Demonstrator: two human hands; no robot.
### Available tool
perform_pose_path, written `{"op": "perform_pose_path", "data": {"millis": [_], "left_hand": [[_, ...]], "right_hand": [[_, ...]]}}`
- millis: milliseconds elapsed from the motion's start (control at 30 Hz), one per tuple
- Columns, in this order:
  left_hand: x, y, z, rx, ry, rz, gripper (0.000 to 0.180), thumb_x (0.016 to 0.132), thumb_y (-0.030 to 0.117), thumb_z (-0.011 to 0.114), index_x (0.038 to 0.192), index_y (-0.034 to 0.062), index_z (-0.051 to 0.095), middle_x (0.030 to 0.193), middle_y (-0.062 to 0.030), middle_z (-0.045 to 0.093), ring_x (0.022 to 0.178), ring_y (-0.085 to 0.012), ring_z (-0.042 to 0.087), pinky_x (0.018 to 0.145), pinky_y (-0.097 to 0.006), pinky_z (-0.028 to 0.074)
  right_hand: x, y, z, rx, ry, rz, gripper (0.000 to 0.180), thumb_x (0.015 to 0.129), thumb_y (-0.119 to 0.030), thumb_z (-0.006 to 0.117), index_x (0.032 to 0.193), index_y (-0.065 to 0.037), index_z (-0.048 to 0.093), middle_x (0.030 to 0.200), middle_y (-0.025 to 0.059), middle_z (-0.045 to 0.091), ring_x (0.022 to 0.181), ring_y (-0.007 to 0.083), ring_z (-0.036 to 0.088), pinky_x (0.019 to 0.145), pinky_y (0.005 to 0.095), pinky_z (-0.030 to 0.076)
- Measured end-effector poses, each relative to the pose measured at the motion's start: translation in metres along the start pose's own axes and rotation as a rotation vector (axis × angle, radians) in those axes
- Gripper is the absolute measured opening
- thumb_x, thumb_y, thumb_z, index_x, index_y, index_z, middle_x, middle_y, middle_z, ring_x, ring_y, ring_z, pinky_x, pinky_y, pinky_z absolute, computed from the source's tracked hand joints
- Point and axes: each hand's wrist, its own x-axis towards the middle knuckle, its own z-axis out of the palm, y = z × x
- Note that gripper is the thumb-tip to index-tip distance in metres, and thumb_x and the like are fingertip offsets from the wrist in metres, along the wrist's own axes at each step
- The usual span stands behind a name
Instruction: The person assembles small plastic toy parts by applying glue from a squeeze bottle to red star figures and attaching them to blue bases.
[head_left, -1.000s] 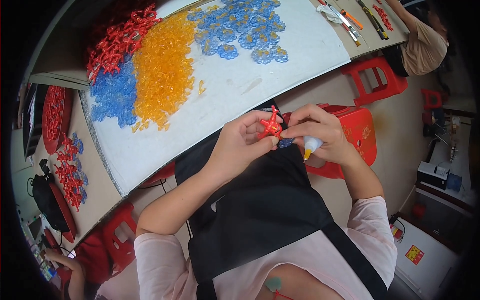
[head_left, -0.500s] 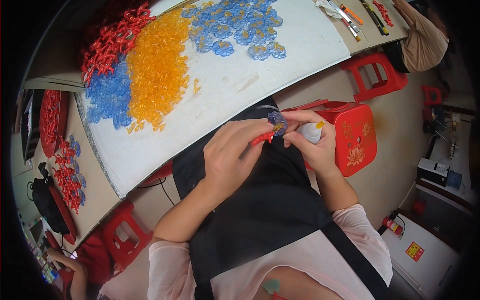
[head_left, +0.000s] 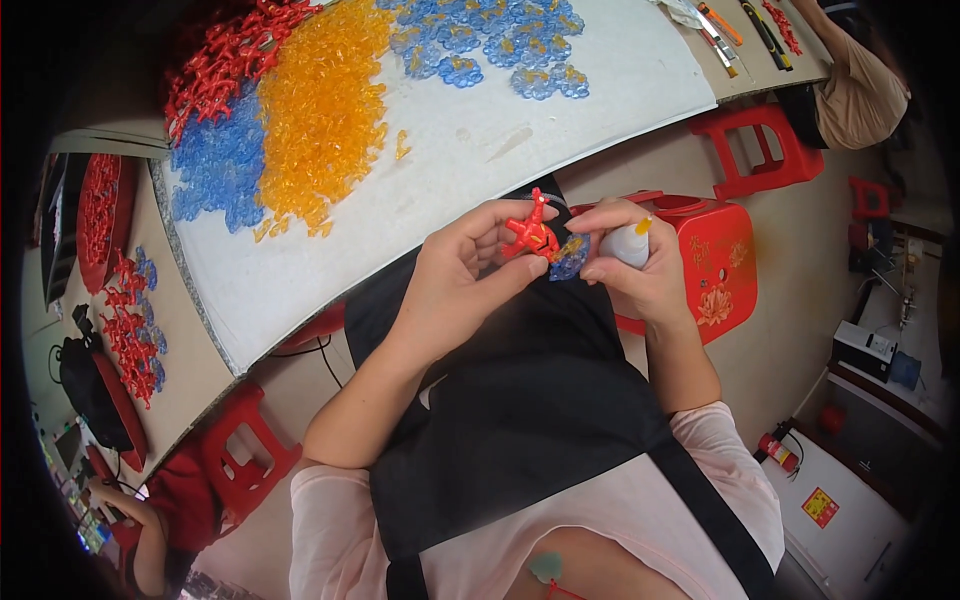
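My left hand [head_left: 462, 268] pinches a small red star-shaped plastic piece [head_left: 530, 234] above my lap. My right hand [head_left: 634, 268] grips a small white bottle with a yellow tip [head_left: 630, 243] and also holds a blue flower-shaped plastic piece [head_left: 570, 257] against the red one. Both hands meet just below the edge of the white table [head_left: 470, 150]. On the table lie heaps of orange pieces [head_left: 322, 105], blue pieces [head_left: 220, 165], red pieces [head_left: 225, 60] and blue flower pieces [head_left: 490, 40].
A red plastic stool [head_left: 715, 265] stands to my right and another red stool [head_left: 760, 150] farther off. A second person [head_left: 855, 85] sits at the table's far right end near several tools [head_left: 735, 25]. More red pieces [head_left: 128, 325] lie on the left bench.
The hands have shifted slightly; the red star piece, turned away half a second ago, now shows upright between my left fingers beside the blue piece.
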Motion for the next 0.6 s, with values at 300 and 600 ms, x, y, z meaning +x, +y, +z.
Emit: {"op": "perform_pose_path", "data": {"millis": [300, 600], "left_hand": [[0.003, 0.004, -0.003, -0.246, -0.118, -0.327, 0.033, 0.077, 0.002, 0.058, 0.109, -0.0013, 0.05, 0.086, -0.0039, 0.059, 0.075, -0.0072, 0.054, 0.072, -0.02, 0.044], [0.004, 0.004, -0.005, -0.206, -0.094, -0.326, 0.038, 0.075, 0.001, 0.059, 0.111, -0.0026, 0.049, 0.092, -0.0077, 0.06, 0.075, -0.0096, 0.055, 0.07, -0.021, 0.045]], "right_hand": [[0.011, -0.015, -0.006, -0.417, -0.191, -0.261, 0.029, 0.058, 0.003, 0.071, 0.086, -0.005, 0.065, 0.083, 0.0067, 0.055, 0.079, 0.015, 0.055, 0.068, 0.025, 0.044], [0.013, -0.015, -0.007, -0.415, -0.239, -0.254, 0.031, 0.057, 0.008, 0.068, 0.085, -0.005, 0.065, 0.082, 0.0071, 0.054, 0.077, 0.0158, 0.055, 0.064, 0.0245, 0.045]]}}
